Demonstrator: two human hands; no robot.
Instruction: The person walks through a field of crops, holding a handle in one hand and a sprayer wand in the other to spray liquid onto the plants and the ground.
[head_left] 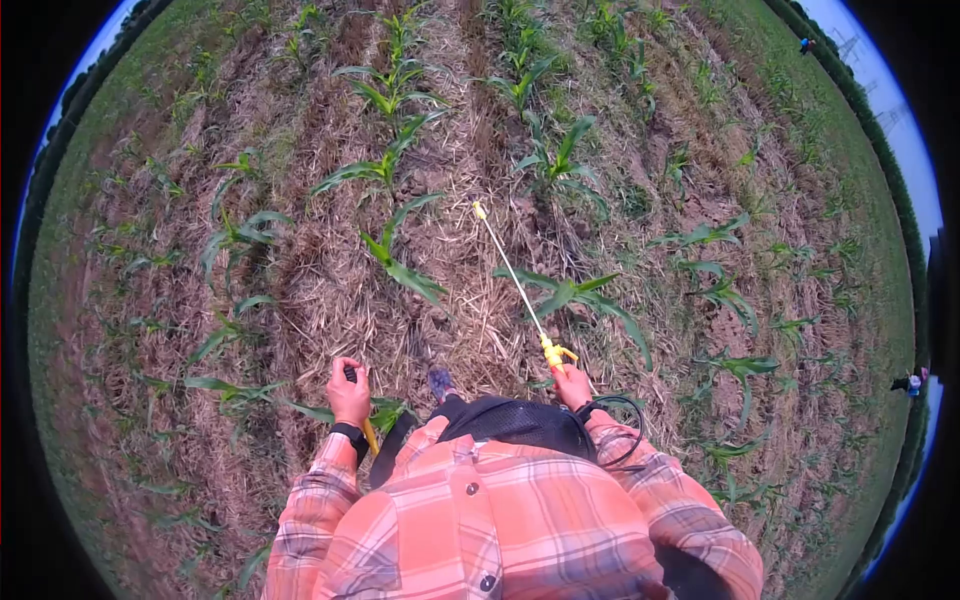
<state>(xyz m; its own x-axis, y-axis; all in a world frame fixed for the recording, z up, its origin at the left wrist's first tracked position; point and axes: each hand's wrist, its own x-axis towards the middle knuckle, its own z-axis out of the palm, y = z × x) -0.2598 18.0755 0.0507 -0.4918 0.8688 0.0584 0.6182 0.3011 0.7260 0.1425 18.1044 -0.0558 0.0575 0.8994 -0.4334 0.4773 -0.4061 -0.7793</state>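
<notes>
My right hand [572, 386] is wrapped round the yellow handle of a spray wand [518, 290]. Its pale lance slants forward and left over the straw-covered soil, ending in a yellow nozzle [479, 211] between two rows of young maize. A dark hose [640, 425] loops beside my right wrist. My left hand [349, 396] is closed round the black grip of a yellow pump lever [371, 437], whose lower end is hidden by my body. Close to the wand stands a maize plant [570, 292]; another maize plant [398, 262] grows ahead of my left hand.
Maize rows run forward on both sides, with dry straw [470, 330] between them. One shoe [440, 383] shows between the rows near a low plant [388, 414]. Far right are a distant person [912, 384] and another person [806, 45] near the field's edge.
</notes>
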